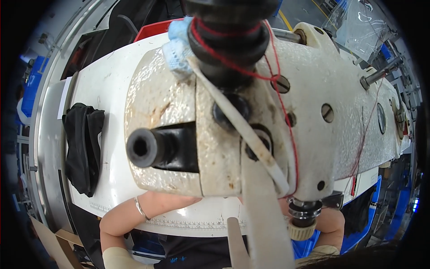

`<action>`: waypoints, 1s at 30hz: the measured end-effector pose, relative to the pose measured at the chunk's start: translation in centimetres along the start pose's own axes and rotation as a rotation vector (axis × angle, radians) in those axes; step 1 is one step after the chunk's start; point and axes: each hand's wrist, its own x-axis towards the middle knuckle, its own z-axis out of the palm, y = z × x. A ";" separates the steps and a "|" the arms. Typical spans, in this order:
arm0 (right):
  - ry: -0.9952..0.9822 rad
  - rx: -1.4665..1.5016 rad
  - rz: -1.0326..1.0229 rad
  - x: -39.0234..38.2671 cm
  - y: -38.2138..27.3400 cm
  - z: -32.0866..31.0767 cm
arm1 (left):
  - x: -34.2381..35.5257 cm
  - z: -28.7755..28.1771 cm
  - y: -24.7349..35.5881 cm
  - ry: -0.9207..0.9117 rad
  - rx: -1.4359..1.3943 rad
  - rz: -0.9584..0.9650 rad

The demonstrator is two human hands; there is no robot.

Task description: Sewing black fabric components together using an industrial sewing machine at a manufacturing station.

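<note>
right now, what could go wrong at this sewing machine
The machine head blocks the view of the fingers, so one could stray near moving parts unseen. The red thread, looped around the black post and strung across the head, might snag or tangle. The bracelet on the left forearm could catch on something.

A ruler scale [192, 225] edges the white table [112, 89], blue lettering [178, 259] on black cloth [204, 252] illegible

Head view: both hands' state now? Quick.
Left: can't tell, fingers hidden behind the machine.
Right: can't tell either, fingers also behind the machine.
</note>
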 end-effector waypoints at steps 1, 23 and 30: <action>0.089 -0.071 0.006 0.4 -0.1 -0.1 | 0.1 -0.1 -0.2 -0.002 -0.002 -0.001; -0.064 -0.432 -0.134 0.5 -0.1 -1.8 | 0.1 -0.8 0.3 -0.037 -0.065 0.017; -0.225 -0.501 -0.261 1.7 0.5 -2.7 | -0.9 -1.3 0.0 -0.070 -0.065 -0.016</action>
